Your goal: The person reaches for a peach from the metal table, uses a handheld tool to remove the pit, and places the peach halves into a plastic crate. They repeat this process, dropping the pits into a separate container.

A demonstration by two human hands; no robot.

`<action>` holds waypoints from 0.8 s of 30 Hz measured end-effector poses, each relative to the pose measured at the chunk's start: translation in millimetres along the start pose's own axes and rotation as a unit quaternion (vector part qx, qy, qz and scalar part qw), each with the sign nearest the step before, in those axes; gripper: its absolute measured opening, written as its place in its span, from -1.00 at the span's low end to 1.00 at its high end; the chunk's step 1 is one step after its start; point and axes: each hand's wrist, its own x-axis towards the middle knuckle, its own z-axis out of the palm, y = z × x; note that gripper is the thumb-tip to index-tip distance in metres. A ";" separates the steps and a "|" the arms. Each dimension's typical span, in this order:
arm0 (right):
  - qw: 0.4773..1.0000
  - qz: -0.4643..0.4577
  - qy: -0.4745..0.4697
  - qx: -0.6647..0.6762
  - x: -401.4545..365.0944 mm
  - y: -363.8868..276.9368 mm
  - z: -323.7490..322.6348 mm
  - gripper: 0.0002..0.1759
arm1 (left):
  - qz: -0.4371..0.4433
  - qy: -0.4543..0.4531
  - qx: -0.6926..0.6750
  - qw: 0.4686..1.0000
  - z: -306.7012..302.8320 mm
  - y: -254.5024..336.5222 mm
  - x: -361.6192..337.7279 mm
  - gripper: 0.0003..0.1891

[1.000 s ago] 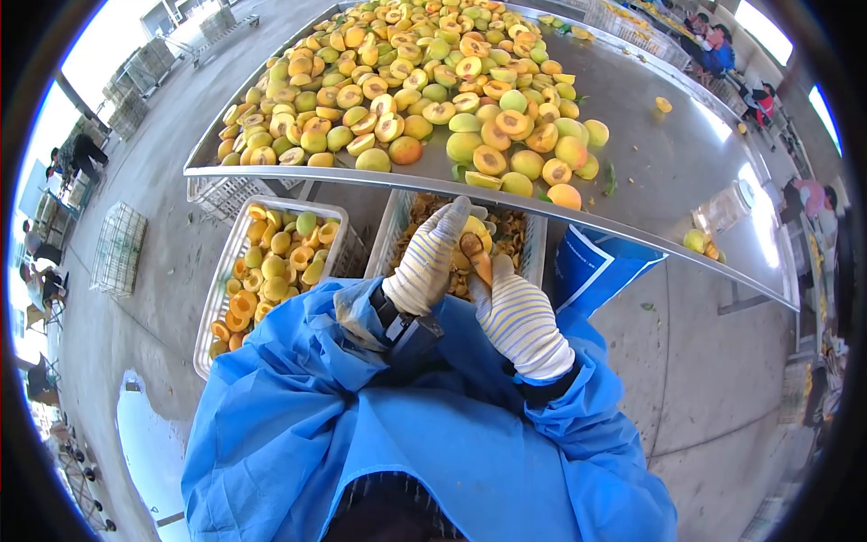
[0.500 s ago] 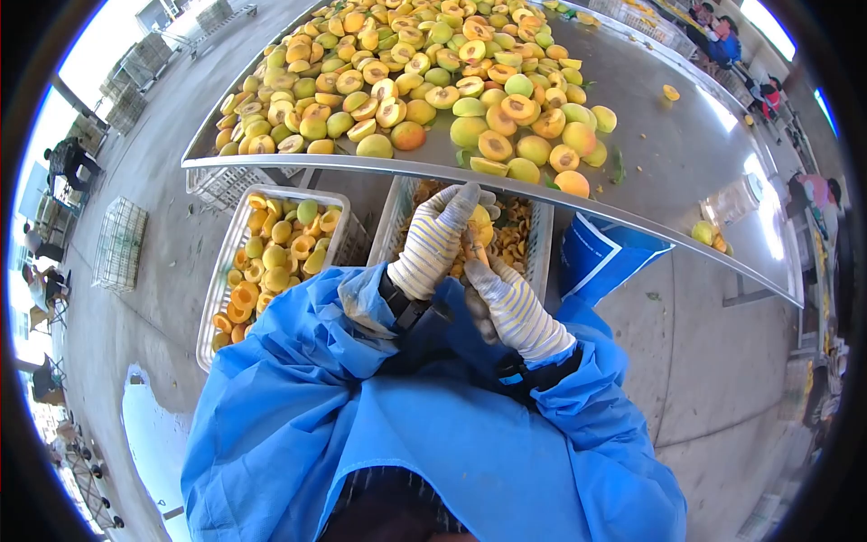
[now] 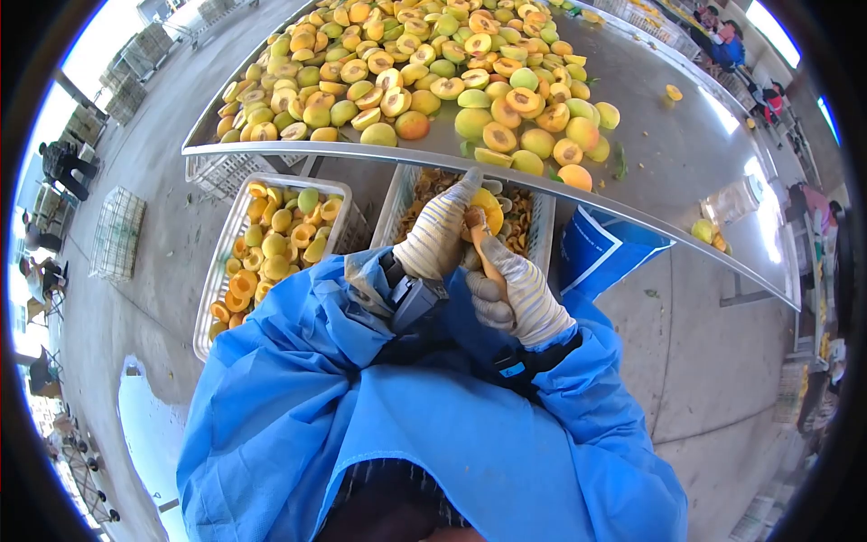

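Note:
My left hand, in a striped, pale glove, is closed around a yellow peach half. My right hand, gloved alike, grips the wooden handle of a small tool. The tool's working end meets the fruit and is hidden there. Both hands are just below the near edge of a metal table, above a crate of brown pits and scraps. Halved peaches, many with pits in, are heaped on the table.
A white crate of pitted peach halves stands on the floor at left. Right of the scrap crate is a blue bag. A clear container lies on the table's right. A wire basket and other people are farther off.
My right hand has turned, so more of the tool's wooden handle shows. The peach half is seen more fully beside my left fingers. The view has shifted slightly.

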 end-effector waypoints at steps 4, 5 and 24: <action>0.996 -0.005 -0.057 0.068 -5.0 -3.9 -4.5 -0.59 | -0.012 -0.016 -0.126 0.992 4.2 6.6 -1.5 -0.60; 0.993 -0.013 -0.077 0.083 -8.4 -6.3 -5.4 -0.58 | -0.034 -0.016 -0.140 0.989 -7.8 5.0 5.9 -0.59; 0.598 -0.104 0.267 -0.749 -20.9 -17.9 -15.6 -0.40 | 0.162 0.255 0.767 0.567 -151.9 130.2 -57.6 -0.68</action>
